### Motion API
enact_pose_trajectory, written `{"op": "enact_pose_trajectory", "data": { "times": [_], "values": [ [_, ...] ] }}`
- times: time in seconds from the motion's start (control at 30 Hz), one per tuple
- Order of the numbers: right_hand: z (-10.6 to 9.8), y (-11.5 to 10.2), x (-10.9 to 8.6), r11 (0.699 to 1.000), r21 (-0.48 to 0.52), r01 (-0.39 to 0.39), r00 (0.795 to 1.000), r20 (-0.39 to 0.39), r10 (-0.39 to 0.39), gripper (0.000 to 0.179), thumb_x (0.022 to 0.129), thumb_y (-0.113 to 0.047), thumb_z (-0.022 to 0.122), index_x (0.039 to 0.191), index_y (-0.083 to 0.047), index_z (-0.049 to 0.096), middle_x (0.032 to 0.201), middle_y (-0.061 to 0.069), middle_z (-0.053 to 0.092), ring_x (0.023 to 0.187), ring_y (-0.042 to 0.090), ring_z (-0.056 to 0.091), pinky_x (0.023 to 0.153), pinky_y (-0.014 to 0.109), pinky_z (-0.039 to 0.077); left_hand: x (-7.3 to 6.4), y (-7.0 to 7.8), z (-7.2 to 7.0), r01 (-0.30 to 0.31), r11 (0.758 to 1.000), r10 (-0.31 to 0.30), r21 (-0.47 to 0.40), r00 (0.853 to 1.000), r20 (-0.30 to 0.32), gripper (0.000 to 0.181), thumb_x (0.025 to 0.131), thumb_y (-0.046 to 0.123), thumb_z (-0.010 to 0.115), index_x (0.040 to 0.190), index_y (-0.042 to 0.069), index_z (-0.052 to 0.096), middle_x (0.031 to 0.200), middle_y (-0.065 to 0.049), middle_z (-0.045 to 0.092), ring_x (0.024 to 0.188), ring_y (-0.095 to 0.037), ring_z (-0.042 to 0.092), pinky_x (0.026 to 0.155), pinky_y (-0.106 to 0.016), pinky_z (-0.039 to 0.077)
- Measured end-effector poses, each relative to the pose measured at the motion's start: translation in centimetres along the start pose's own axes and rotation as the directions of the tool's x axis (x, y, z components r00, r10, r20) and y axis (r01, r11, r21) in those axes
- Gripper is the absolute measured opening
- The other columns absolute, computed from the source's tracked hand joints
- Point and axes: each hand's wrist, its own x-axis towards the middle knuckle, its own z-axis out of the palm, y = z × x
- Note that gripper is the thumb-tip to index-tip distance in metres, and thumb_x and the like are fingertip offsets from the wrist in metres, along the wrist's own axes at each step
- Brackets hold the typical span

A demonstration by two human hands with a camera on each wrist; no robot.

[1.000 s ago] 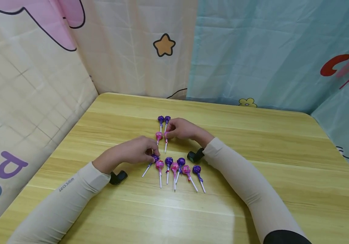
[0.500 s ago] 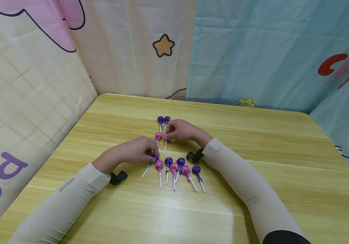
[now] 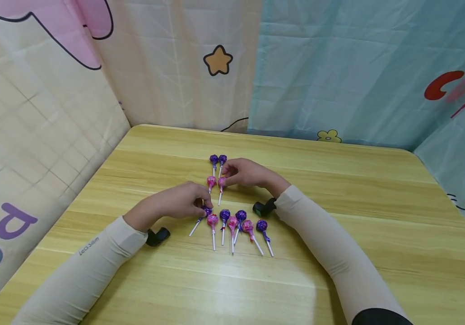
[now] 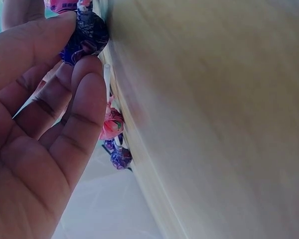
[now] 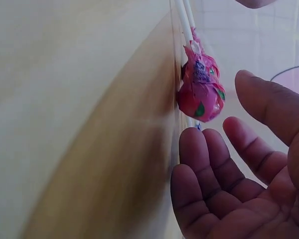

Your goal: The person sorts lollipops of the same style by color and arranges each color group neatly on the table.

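Wood-grain bench (image 3: 358, 194), cream curtain (image 3: 147, 67) and blue curtain (image 3: 338, 67) behind. Near row of six lollipops (image 3: 232, 222) lies crowded right of the left hand (image 3: 177, 201), some heads touching or nearly so; its leftmost pink one sits just beside the fingertips. Two purple lollipops (image 3: 218, 159) lie side by side farther off, sticks running down toward a pink pair. Left hand: forearm in from lower left, fingers bent downward, grip pinching a purple lollipop (image 4: 92, 40) by its head between thumb and fingers, at the row's left end. Right hand (image 3: 246, 172): forearm in from lower right, wrist turned inward, grip released, thumb and fingers spread near the right pink lollipop (image 3: 222, 182), which lies on the bench beside the left pink lollipop (image 3: 211, 181). Pinched one: stick slants toward person and left. Right pink: head away, stick nearly straight toward person, long axis roughly parallel to its neighbour's.
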Motion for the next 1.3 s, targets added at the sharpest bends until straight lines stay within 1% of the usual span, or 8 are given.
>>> {"op": "enact_pose_trajectory", "data": {
  "times": [0.27,0.53,0.77,0.93,1.0,1.17,1.23,1.3],
  "values": [
    [-1.1,0.5,-2.1,1.0,-0.024,-0.014,0.999,-0.046,0.013,0.023,0.093,-0.018,0.07,0.111,-0.005,0.062,0.102,0.006,0.064,0.092,0.022,0.056,0.082,0.034,0.047,0.1,0.1,0.0,0.005,1.0,-0.005,-0.022,1.0,0.001,0.011,0.087,0.002,0.072,0.094,0.011,0.071,0.09,0.004,0.062,0.078,-0.01,0.056,0.07,-0.027,0.05],
    [-1.5,0.7,-5.7,0.999,-0.021,0.034,0.999,-0.026,-0.035,0.023,0.096,-0.016,0.067,0.114,-0.003,0.062,0.102,0.005,0.063,0.094,0.022,0.056,0.087,0.036,0.047,0.0,0.0,0.1,0.017,1.0,-0.017,-0.017,1.0,-0.013,0.012,0.087,0.002,0.073,0.093,0.012,0.071,0.09,0.005,0.061,0.077,-0.011,0.055,0.07,-0.027,0.05],
    [-0.9,0.6,-9.6,0.996,-0.012,0.089,0.995,0.038,-0.088,0.019,0.096,-0.013,0.067,0.112,-0.004,0.063,0.103,0.004,0.063,0.097,0.02,0.059,0.085,0.036,0.05,0.0,0.1,0.1,0.017,1.0,-0.017,-0.02,1.0,-0.01,0.011,0.088,0.001,0.072,0.094,0.011,0.071,0.09,0.004,0.062,0.078,-0.011,0.056,0.07,-0.027,0.05],
    [-0.1,0.8,-11.7,0.994,0.005,0.106,0.99,0.088,-0.106,0.018,0.095,-0.011,0.067,0.111,-0.004,0.063,0.102,0.004,0.064,0.094,0.018,0.059,0.084,0.036,0.051,0.0,0.3,0.1,0.019,1.0,-0.019,-0.016,1.0,-0.006,0.011,0.088,0.001,0.072,0.093,0.011,0.071,0.09,0.004,0.061,0.078,-0.011,0.055,0.07,-0.027,0.049],
    [0.2,0.8,-12.4,0.994,-0.005,0.105,0.99,0.097,-0.104,0.018,0.094,-0.012,0.068,0.109,-0.004,0.063,0.1,0.002,0.064,0.092,0.018,0.059,0.083,0.035,0.051,0.1,0.3,0.1,0.025,1.0,-0.025,-0.014,1.0,-0.006,0.011,0.088,0.002,0.072,0.093,0.012,0.071,0.09,0.005,0.061,0.078,-0.011,0.055,0.071,-0.027,0.049],
    [0.9,1.0,-13.8,0.996,-0.051,0.067,0.991,0.117,-0.061,0.015,0.092,-0.015,0.071,0.105,-0.01,0.064,0.092,-0.002,0.062,0.085,0.017,0.057,0.077,0.032,0.05,0.2,0.4,0.1,0.034,0.999,-0.034,-0.01,0.999,-0.001,0.011,0.088,0.002,0.072,0.093,0.012,0.071,0.09,0.005,0.061,0.079,-0.011,0.056,0.071,-0.028,0.05],
    [1.1,1.0,-14.1,0.996,-0.071,0.056,0.991,0.125,-0.046,0.014,0.092,-0.014,0.072,0.103,-0.013,0.064,0.09,-0.003,0.061,0.083,0.016,0.056,0.074,0.031,0.049,0.2,0.4,0.0,0.04,0.999,-0.04,-0.012,0.999,0.004,0.011,0.088,0.003,0.072,0.094,0.012,0.071,0.091,0.005,0.061,0.079,-0.011,0.056,0.071,-0.027,0.05],
    [1.4,1.0,-14.3,0.993,-0.098,0.063,0.991,0.128,-0.05,0.011,0.092,-0.013,0.071,0.101,-0.014,0.065,0.087,-0.004,0.06,0.08,0.016,0.054,0.071,0.03,0.048,0.2,0.4,0.0,0.046,0.999,-0.046,-0.014,0.999,0.008,0.011,0.088,0.003,0.072,0.094,0.012,0.071,0.091,0.005,0.061,0.079,-0.011,0.056,0.071,-0.027,0.05]
  ]
}}
